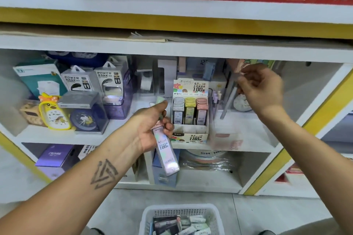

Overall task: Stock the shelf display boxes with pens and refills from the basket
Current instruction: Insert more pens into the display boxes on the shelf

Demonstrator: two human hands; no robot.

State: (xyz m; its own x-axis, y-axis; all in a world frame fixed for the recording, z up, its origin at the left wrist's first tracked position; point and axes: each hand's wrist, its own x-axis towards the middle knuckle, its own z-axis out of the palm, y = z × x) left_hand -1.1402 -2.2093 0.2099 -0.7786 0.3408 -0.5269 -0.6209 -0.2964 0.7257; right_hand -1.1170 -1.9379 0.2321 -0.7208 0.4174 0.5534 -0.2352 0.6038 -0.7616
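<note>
A cardboard display box [191, 136] stands on the middle shelf, holding rows of grey, yellow and pink lead refill cases. My left hand [150, 126] grips a few refill cases [166, 150] just left of the box, their long ends hanging down. To the right of the box and above it, my right hand [261, 89] pinches a thin grey pen-like item [228, 101] that slants down toward the shelf; it is blurred. A white basket [150, 215] with more refill cases sits on the floor below.
Boxed power banks [95, 82] and small clocks [55, 114] fill the shelf's left side. A clear plastic box [226, 139] sits right of the display box. Lower cubbies hold a purple box [57, 155] and wrapped goods. Yellow shelf frame rails [298, 145] slant at the right.
</note>
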